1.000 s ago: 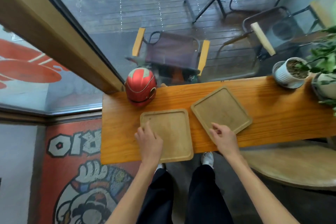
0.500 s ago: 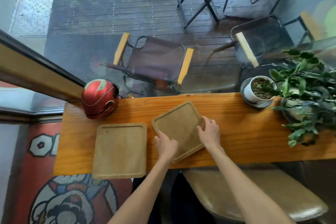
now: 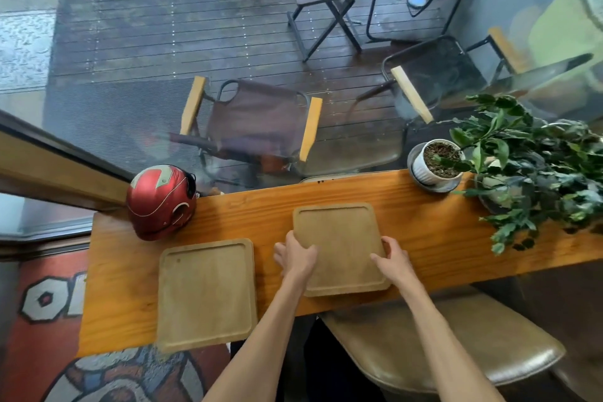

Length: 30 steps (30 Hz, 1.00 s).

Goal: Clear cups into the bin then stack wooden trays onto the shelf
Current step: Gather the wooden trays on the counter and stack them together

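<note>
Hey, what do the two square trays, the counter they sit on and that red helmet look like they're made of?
Trays, the left tray and the held tray: pale matte wood, apparently unvarnished, with a dull, faintly grained face. Counter: orange wood with clear grain lines and a soft sheen, probably varnished. Helmet: smooth red shell with highlights, likely painted plastic, though that is uncertain.

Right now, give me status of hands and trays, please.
Left hand and right hand gripping right tray edges. Left tray untouched. No cups seen.
</note>
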Motion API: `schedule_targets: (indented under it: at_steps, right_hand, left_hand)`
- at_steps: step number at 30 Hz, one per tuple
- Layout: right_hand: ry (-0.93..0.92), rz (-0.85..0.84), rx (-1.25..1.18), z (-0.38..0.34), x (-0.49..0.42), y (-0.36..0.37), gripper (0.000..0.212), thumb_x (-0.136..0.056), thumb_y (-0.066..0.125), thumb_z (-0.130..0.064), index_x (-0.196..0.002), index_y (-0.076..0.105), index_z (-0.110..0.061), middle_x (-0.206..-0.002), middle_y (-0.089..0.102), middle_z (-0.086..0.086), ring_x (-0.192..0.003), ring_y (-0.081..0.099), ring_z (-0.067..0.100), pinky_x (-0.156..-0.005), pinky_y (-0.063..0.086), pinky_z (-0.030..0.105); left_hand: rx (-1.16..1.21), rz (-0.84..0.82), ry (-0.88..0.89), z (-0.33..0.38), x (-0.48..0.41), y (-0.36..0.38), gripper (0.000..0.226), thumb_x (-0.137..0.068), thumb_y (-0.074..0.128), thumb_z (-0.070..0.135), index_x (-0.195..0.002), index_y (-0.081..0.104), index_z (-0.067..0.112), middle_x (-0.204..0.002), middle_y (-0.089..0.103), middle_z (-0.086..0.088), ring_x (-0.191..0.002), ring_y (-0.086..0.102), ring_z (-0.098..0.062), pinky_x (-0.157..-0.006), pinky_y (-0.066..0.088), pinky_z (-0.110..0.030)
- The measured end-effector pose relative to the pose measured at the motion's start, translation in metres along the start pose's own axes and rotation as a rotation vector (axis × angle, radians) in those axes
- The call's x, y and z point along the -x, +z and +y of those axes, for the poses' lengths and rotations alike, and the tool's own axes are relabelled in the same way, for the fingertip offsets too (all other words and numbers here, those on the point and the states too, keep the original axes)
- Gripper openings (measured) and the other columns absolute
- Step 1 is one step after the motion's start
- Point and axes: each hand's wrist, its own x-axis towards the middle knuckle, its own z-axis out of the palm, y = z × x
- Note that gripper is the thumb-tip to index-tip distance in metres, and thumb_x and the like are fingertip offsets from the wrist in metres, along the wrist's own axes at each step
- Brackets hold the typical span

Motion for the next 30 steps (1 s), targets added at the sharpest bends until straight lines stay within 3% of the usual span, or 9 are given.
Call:
schedule_targets:
  at_steps: [4, 7, 10, 13, 17, 20, 22, 27, 30]
  right_hand:
    - [0.039, -0.048, -0.150, -0.016, 0.052, 0.004, 0.064, -0.093, 0.053, -0.003, -0.150, 0.030, -0.022, -0.143, 0.042, 0.016, -0.126, 0.045, 0.032, -0.093, 0.047, 0.039]
    - [-0.048, -0.016, -0.162, -0.039, 0.099, 0.042, 0.068, -0.092, 0.054, 0.003, -0.151, 0.031, -0.021, -0.134, 0.049, 0.016, -0.115, 0.052, 0.029, -0.082, 0.045, 0.034]
    - [-0.169, -0.025, -0.177, -0.063, 0.138, 0.101, 0.070, -0.087, 0.059, 0.007, -0.147, 0.036, -0.020, -0.106, 0.054, 0.006, -0.084, 0.055, 0.012, -0.070, 0.048, 0.025]
    - [-0.231, -0.128, -0.182, -0.082, 0.160, 0.160, 0.069, -0.088, 0.057, 0.009, -0.142, 0.034, -0.029, -0.095, 0.050, -0.006, -0.082, 0.052, 0.005, -0.061, 0.043, 0.013]
    - [-0.214, -0.225, -0.078, -0.089, 0.152, 0.222, 0.078, -0.085, 0.058, 0.004, -0.151, 0.028, -0.024, -0.112, 0.052, 0.004, -0.098, 0.056, 0.019, -0.075, 0.049, 0.021]
    - [-0.175, -0.246, -0.037, -0.080, 0.130, 0.249, 0.087, -0.073, 0.062, -0.020, -0.150, 0.025, -0.039, -0.127, 0.045, 0.007, -0.111, 0.050, 0.027, -0.099, 0.046, 0.043]
    - [-0.142, -0.253, -0.042, -0.056, 0.095, 0.257, 0.095, -0.062, 0.059, -0.033, -0.149, 0.023, -0.045, -0.126, 0.048, 0.008, -0.110, 0.053, 0.032, -0.100, 0.047, 0.050]
    - [-0.098, -0.199, 0.056, -0.084, 0.139, 0.235, 0.084, -0.081, 0.059, -0.021, -0.150, 0.017, -0.045, -0.127, 0.036, 0.005, -0.111, 0.048, 0.028, -0.095, 0.047, 0.041]
    - [-0.088, -0.233, 0.109, -0.084, 0.144, 0.234, 0.083, -0.087, 0.056, -0.018, -0.153, 0.009, -0.039, -0.136, 0.030, 0.007, -0.115, 0.044, 0.027, -0.099, 0.045, 0.043]
  left_hand:
    - [-0.028, -0.047, 0.152, 0.012, 0.011, -0.037, 0.064, -0.092, 0.055, 0.016, -0.150, 0.029, 0.025, -0.140, 0.027, -0.006, -0.131, 0.026, -0.027, -0.109, 0.033, -0.048]
    - [-0.054, 0.022, 0.226, -0.002, 0.022, -0.095, 0.065, -0.089, 0.052, 0.006, -0.149, 0.033, 0.025, -0.135, 0.030, -0.005, -0.130, 0.028, -0.028, -0.109, 0.032, -0.044]
    - [0.003, 0.069, 0.210, -0.046, 0.026, -0.162, 0.060, -0.091, 0.052, 0.012, -0.148, 0.038, 0.028, -0.133, 0.033, -0.005, -0.130, 0.033, -0.028, -0.111, 0.035, -0.043]
    - [0.077, 0.086, 0.118, -0.104, 0.020, -0.219, 0.064, -0.090, 0.057, 0.029, -0.150, 0.037, 0.027, -0.141, 0.031, -0.003, -0.132, 0.040, -0.027, -0.110, 0.041, -0.046]
    - [0.147, 0.118, -0.043, -0.161, 0.008, -0.258, 0.065, -0.092, 0.059, 0.032, -0.152, 0.034, 0.021, -0.146, 0.029, -0.010, -0.134, 0.039, -0.031, -0.113, 0.036, -0.046]
    - [0.179, 0.151, -0.046, -0.186, 0.002, -0.261, 0.066, -0.090, 0.061, 0.025, -0.151, 0.034, 0.025, -0.146, 0.031, -0.010, -0.137, 0.034, -0.030, -0.113, 0.036, -0.048]
    - [0.212, 0.131, -0.034, -0.191, 0.000, -0.258, 0.066, -0.090, 0.058, 0.017, -0.151, 0.035, 0.026, -0.144, 0.035, -0.008, -0.137, 0.033, -0.027, -0.111, 0.038, -0.046]
    - [0.303, 0.066, -0.018, -0.197, -0.007, -0.247, 0.065, -0.090, 0.057, 0.007, -0.149, 0.040, 0.028, -0.123, 0.040, 0.003, -0.105, 0.052, -0.010, -0.085, 0.055, -0.032]
    - [0.295, 0.064, -0.006, -0.198, -0.009, -0.241, 0.068, -0.087, 0.055, 0.001, -0.148, 0.042, 0.028, -0.122, 0.040, 0.001, -0.107, 0.054, -0.014, -0.076, 0.054, -0.025]
